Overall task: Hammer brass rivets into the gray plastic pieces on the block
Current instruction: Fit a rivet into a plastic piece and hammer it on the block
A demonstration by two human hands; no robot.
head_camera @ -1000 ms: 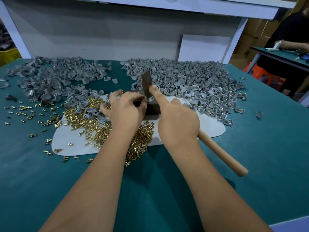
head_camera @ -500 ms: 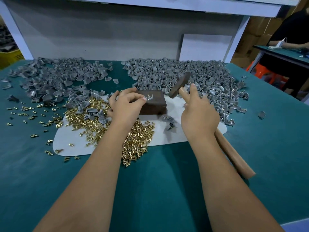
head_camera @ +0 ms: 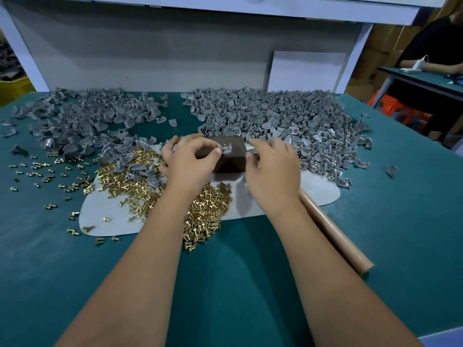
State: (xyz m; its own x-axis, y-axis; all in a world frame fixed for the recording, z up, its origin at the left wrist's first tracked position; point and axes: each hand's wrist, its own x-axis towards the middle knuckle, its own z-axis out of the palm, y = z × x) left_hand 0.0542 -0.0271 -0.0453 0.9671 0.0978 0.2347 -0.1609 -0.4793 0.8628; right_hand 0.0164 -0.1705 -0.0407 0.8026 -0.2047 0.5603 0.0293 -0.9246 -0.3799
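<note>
Meanwhile your left hand (head_camera: 190,159) pinched a gray piece (head_camera: 224,148) on the block (head_camera: 229,156); your right hand (head_camera: 271,166) gripped the hammer (head_camera: 335,234), rivets (head_camera: 205,209) crowding the bench's (head_camera: 400,221) near side.

The tabletop (head_camera: 388,221) has a teal-green covering. Along its far edge stands a gray back panel (head_camera: 155,53), framed by white uprights (head_camera: 357,53) on the left and right and topped by a white shelf (head_camera: 250,6). A white board (head_camera: 307,71) leans against the panel at the right. At far left is a yellow crate (head_camera: 13,87). At far right stand a second teal table (head_camera: 423,80), an orange stool (head_camera: 393,106) and stacked cardboard boxes (head_camera: 375,53). Lighting is even.
</note>
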